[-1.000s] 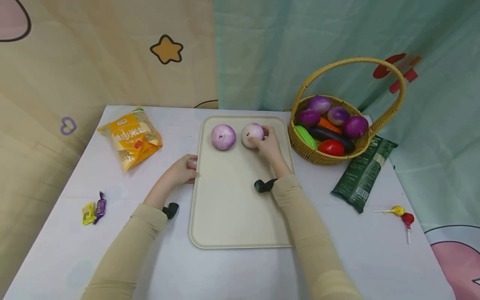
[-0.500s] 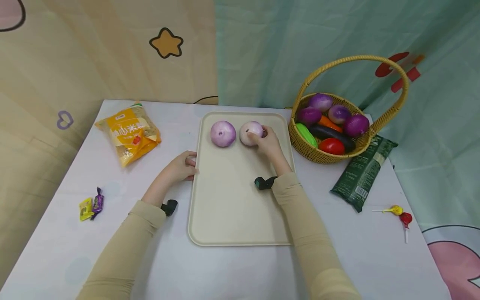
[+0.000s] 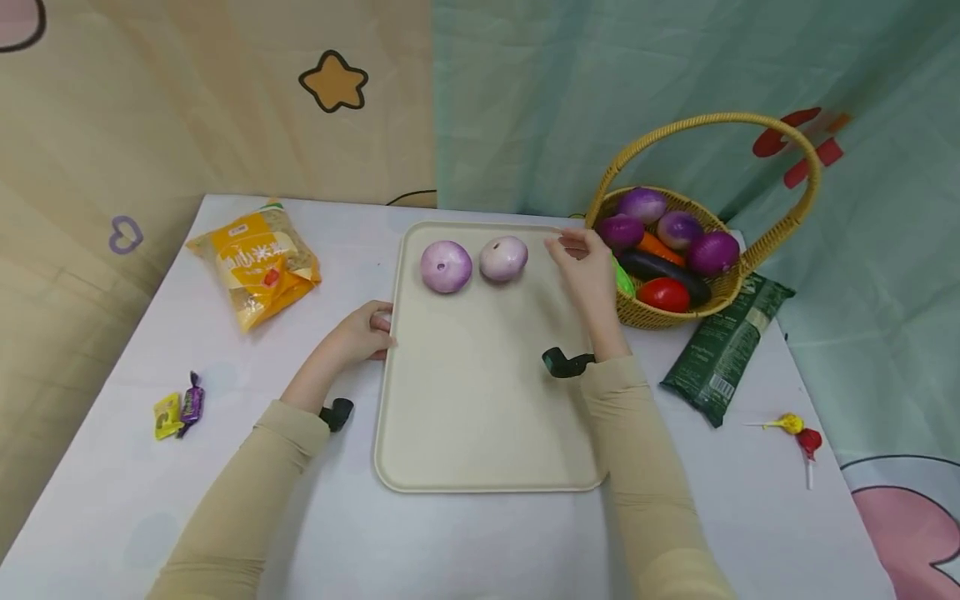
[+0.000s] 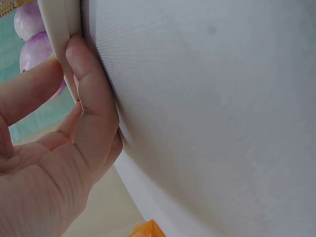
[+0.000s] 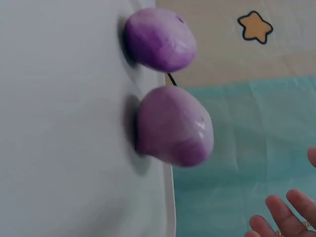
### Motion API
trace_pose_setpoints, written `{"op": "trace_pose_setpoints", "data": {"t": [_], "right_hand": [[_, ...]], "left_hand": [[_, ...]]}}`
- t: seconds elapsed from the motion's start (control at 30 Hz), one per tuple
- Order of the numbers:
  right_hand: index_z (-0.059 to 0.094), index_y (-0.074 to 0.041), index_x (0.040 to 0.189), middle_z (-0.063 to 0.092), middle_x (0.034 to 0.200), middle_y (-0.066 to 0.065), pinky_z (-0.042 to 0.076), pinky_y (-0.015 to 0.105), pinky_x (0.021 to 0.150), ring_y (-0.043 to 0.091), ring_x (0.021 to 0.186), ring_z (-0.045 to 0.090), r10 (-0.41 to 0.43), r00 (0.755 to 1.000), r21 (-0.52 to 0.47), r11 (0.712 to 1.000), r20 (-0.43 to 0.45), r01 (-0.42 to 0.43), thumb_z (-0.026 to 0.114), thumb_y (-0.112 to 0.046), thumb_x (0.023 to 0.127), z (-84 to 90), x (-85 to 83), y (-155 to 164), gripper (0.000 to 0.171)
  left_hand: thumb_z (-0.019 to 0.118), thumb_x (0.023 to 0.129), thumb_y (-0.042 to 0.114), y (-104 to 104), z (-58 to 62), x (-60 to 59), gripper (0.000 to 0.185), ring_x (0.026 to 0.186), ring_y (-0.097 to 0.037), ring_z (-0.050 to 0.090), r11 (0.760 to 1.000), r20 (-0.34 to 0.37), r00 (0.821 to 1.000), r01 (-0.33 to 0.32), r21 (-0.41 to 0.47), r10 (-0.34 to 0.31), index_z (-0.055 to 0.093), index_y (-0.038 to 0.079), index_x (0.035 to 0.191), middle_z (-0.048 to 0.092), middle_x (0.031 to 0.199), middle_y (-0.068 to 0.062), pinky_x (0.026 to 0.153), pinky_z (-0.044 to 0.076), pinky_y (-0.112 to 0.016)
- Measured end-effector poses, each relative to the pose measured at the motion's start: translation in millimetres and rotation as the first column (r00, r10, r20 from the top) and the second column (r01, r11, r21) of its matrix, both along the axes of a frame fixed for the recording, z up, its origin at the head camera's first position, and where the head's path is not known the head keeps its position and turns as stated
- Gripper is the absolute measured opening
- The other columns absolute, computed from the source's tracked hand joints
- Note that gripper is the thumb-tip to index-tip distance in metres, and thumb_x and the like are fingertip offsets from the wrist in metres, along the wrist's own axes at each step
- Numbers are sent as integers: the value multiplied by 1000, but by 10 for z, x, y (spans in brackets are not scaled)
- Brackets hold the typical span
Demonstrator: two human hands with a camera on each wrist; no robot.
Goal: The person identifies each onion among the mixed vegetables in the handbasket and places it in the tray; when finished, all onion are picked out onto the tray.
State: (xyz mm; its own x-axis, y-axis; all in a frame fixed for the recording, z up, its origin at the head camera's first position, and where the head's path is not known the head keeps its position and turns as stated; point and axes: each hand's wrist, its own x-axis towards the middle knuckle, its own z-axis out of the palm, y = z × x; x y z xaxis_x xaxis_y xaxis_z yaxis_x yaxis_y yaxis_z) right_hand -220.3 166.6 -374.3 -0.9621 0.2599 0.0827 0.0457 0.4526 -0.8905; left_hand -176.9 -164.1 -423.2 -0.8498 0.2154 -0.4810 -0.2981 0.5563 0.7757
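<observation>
Over a white table (image 3: 330,533), seen from the head camera, a person in tan sleeves is attending to a cream tray (image 3: 480,400), on which a darker onion (image 3: 446,267) and a paler onion (image 3: 504,258) are sitting side by side, slightly apart, near the far edge. The left hand (image 3: 358,337) is gripping the tray's left rim, while the right hand (image 3: 585,262), fingers loosely bent and holding nothing, is hovering by the opposite rim near a wicker basket (image 3: 637,315) of vegetables. In the left wrist view, thumb and fingers are clamping the tray's edge, the thumb meeting its upper side and the fingers lying below. The tray is looking stiff and fairly light, its raised rim offering a firm hold along both long sides, though a tilt could be enough to roll its round load. In the right wrist view, the onions' skins are shining, smooth and probably slippery; the small holes are hinting at light, hollow props, best held across the widest part, thumb opposite fingers. The right hand's fingertips are showing at the lower corner, spread and well apart from both onions.
</observation>
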Motion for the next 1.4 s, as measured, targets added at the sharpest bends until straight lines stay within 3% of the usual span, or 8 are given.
{"op": "trace_pose_setpoints", "data": {"t": [0.1,0.2,0.37,0.5,0.8,1.13,1.4], "right_hand": [[68,-6,117,70,115,12,52,26,92,22,104,64,-126,987,0,992,-104,127,70,-36,90,46,14,202,41],[69,-6,114,70,114,12,50,22,90,22,103,64,-224,963,-7,974,-151,226,73,-36,88,38,-31,406,40],[64,-8,121,59,124,11,44,30,102,24,116,54,-300,948,7,953,-110,302,74,-39,86,-10,-109,640,48],[53,-6,132,49,134,13,37,34,109,27,126,44,-286,956,19,958,-59,288,74,-44,85,-51,-179,738,64],[29,-4,148,34,150,17,30,35,119,28,139,35,-247,961,13,969,122,247,71,-49,84,-142,-292,811,88],[27,-2,146,33,154,18,25,37,122,29,143,31,-223,961,30,975,161,221,71,-47,84,-160,-412,817,88],[26,-6,147,29,156,14,26,34,121,25,143,30,-229,954,-13,972,193,236,72,-47,83,-103,-344,854,89]], "left_hand": [[55,95,-1,-5,7,-12,64,96,-23,56,1000,4,1000,5,1,-5,26,2,153,46,119,-19,81,59,-28],[55,95,0,-8,5,-18,64,97,-24,56,1000,8,1000,5,-3,-5,26,3,153,46,120,-20,82,59,-29],[54,95,0,-4,10,-4,64,99,-25,57,1000,5,1000,7,0,-7,26,1,152,46,122,-22,83,59,-29],[55,95,0,-9,24,-5,64,97,-24,56,1000,-6,1000,2,1,-2,26,1,152,46,120,-21,81,59,-29],[56,95,1,10,-53,12,63,96,-23,58,1000,10,1000,-2,8,2,28,3,152,48,121,-20,82,59,-30],[56,95,2,13,13,17,62,96,-24,58,1000,-7,1000,-7,-11,7,29,3,151,48,120,-19,83,59,-31],[56,95,2,-2,15,17,63,98,-24,57,1000,6,1000,0,-7,0,28,3,151,47,122,-20,85,59,-31]]}}
